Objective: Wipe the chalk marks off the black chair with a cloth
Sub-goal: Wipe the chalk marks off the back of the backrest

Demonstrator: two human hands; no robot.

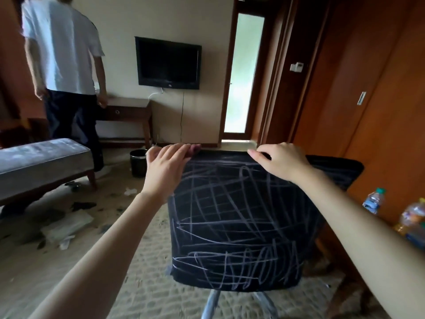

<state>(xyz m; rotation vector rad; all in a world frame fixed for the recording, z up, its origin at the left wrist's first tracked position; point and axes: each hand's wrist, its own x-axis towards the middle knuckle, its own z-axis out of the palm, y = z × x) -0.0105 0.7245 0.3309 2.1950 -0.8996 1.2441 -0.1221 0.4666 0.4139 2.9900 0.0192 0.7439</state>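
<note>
Left fingers (178, 150) flat, right fingers (262, 150) gripping (I think) my black chair (232, 164) at 12 o'clock; wrists might smear chalk marks (253, 256).

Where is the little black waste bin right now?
In the head view, the waste bin stands on the carpet left of centre, between the grey bench and the left hand resting on top of the black chair.

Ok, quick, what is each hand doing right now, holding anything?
Left hand: open, fingers laid fairly straight on the top corner of the black chair.
Right hand: fingers curled over the chair's top edge, gripping it.
</note>
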